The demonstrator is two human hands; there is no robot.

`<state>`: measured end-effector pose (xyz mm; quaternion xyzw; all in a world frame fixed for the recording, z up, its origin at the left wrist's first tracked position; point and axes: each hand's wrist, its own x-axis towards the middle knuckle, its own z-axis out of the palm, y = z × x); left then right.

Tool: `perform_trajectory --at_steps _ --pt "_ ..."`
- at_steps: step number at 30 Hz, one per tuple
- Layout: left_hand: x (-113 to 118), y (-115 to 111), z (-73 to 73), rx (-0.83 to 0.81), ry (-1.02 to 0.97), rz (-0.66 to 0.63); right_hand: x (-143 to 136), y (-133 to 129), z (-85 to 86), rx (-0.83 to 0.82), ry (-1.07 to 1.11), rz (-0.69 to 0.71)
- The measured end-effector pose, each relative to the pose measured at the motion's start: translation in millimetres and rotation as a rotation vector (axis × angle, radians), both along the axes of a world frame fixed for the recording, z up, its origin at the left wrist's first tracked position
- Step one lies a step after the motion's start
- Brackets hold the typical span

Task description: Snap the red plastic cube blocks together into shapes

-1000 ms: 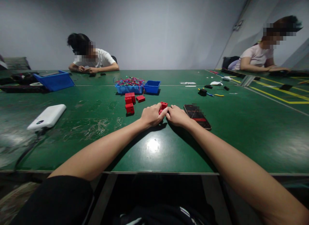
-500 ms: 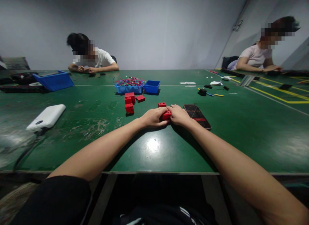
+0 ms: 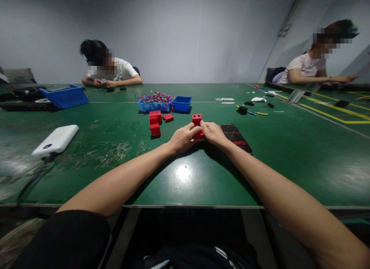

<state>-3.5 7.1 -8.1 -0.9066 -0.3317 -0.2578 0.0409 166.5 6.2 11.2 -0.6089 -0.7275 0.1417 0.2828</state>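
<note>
Between my two hands is a red box-shaped piece (image 3: 197,120) with two dark holes in its upper face. My left hand (image 3: 182,138) grips it from the left, fingers curled across its front. From the right, my right hand (image 3: 213,133) closes on the same piece, thumb and fingers against its side. The fingers hide part of its lower half, so I cannot tell whether it is one piece or two together. A phone (image 3: 237,138) with a lit screen lies just right of my right hand. Several similar red blocks (image 3: 155,129) sit beyond my left hand.
A blue bin of coloured wires (image 3: 154,106) stands beside a smaller blue bin (image 3: 182,104). A white power bank (image 3: 56,140) with a black cable lies left. Cutters (image 3: 251,111) and scraps lie back right. Two people sit across the green table (image 3: 185,192).
The red piece has been raised and tilted, so more of its holed face shows. My hands have shifted slightly with it. The person at right has stretched out a hand.
</note>
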Motion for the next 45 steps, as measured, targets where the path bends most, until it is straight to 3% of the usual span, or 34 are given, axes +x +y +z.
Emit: perform_trajectory --at_steps 6,13,22,27,34,45 --pt "2.3 0.0 0.4 0.001 0.021 0.005 -0.2 10.2 -8.7 -0.020 0.273 -0.072" --pt "5.2 -8.2 8.9 -0.041 0.031 0.020 -3.8 11.5 -13.3 -0.015 0.354 -0.046" --pt "7.6 -12.9 12.1 -0.122 -0.033 0.273 -9.9 7.4 -13.0 -0.071 0.513 -0.093" --pt "5.7 -3.2 11.0 -0.246 -0.120 0.426 -12.4 7.0 -15.9 -0.122 0.702 -0.101" --pt "0.8 15.2 1.7 -0.366 -0.153 0.267 -14.9 -2.6 -7.8 -0.256 0.876 0.005" --pt "-0.4 14.6 -2.7 -0.249 -0.222 0.237 -19.6 -6.6 0.4 -0.297 0.894 0.046"
